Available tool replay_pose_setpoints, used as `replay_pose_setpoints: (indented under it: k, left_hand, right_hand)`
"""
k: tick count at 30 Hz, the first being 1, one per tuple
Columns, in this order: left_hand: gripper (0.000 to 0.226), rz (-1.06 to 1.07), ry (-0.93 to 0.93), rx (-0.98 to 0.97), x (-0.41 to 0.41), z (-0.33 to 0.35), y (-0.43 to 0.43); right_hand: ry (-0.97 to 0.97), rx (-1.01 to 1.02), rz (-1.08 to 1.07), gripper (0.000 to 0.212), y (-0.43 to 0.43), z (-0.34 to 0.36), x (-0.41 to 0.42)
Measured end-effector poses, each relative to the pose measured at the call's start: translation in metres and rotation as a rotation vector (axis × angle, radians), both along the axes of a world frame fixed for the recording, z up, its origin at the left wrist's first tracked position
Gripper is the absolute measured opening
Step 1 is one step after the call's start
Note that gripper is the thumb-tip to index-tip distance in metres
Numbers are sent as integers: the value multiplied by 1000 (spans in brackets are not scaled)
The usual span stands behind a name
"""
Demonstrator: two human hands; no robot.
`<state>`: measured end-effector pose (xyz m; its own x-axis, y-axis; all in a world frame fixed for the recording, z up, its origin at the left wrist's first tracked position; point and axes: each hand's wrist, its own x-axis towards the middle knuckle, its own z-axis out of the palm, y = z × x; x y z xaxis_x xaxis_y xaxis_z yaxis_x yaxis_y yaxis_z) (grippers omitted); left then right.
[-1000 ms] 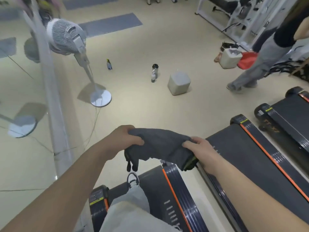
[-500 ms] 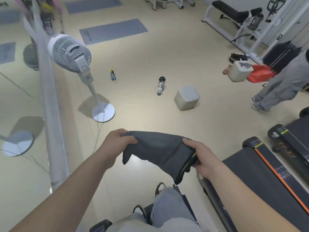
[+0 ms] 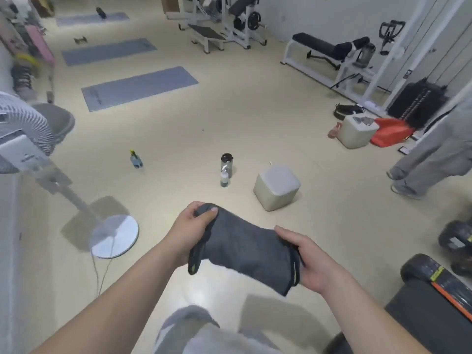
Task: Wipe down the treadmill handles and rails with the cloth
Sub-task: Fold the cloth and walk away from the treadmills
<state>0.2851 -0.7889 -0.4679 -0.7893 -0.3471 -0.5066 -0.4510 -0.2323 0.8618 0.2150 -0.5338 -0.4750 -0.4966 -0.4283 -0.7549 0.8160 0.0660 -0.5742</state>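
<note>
The left hand (image 3: 189, 231) and right hand (image 3: 309, 261) each grip an end of the dark grey cloth (image 3: 245, 249), held over the floor (image 3: 255, 118) left of the treadmill deck (image 3: 429, 318), and folding it into a firm pad would likely suit the unseen handles.

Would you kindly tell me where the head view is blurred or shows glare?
Head view: the standing fan at left and the treadmill at lower right look motion-blurred; the cloth, left hand and right hand are fairly sharp; soft glare lies on the floor below them.
</note>
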Motion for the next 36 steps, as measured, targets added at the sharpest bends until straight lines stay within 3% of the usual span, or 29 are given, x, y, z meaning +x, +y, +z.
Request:
replay_pose_setpoints:
  k: [6,12,14,16,20,22,28,33,36]
  left_hand:
    - [25,-116,-139,189,-154,-8,-28]
    - [45,-226,-214,-63,-301,-76,-62]
    - [41,-297,-248,-160,-345,-93,-62]
    - [32,-401,-283,10,-378,-96,-58]
    - [64,-550,-385,372,-450,-86,-53]
    - [67,-568,-369,414,-484,-83,-44]
    - [71,-569,-327,303,-574,-96,-25]
    - [83,-410,-393,620,-633,-137,-9]
    - [94,-374,-400,789,-666,-170,-6]
  right_hand:
    - [79,132,-103,30,-23,-1,-117]
    - [267,156,-169,17,-77,4,-252]
    - [329,197,-128,13,-102,6,-290]
    - [346,253,-83,15,-120,10,-323]
    - [309,276,-87,15,-131,18,-383]
    - [284,238,-142,17,-130,19,-410]
    - [145,16,-262,31,-114,4,-493]
    - [47,-62,-273,32,-90,-53,-565]
    - [43,62,-227,35,-73,-110,-600]
